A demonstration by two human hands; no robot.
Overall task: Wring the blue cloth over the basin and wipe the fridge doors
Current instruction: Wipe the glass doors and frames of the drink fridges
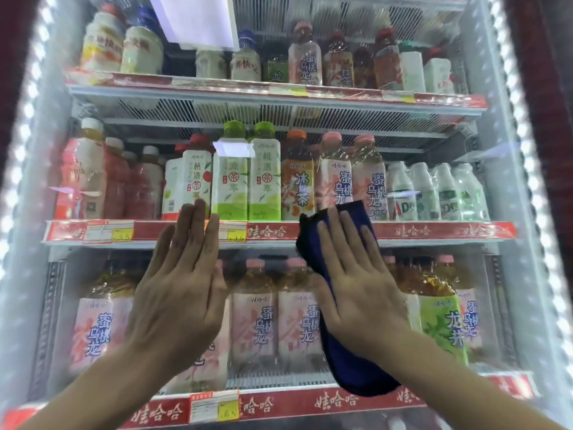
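Right hand [356, 283] presses the blue cloth [344, 361] to the fridge door [483, 169], fingers [339, 225] straight, for wiping; left hand [179, 293], also flat, seems to brace the glass.

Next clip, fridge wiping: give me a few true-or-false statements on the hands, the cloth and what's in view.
1. The right hand presses the blue cloth against the fridge door. True.
2. The left hand holds a second cloth. False: it is bare, with straight fingers.
3. A basin is in view. False: none shows.
4. Behind the door, bottles stand on shelves. True.
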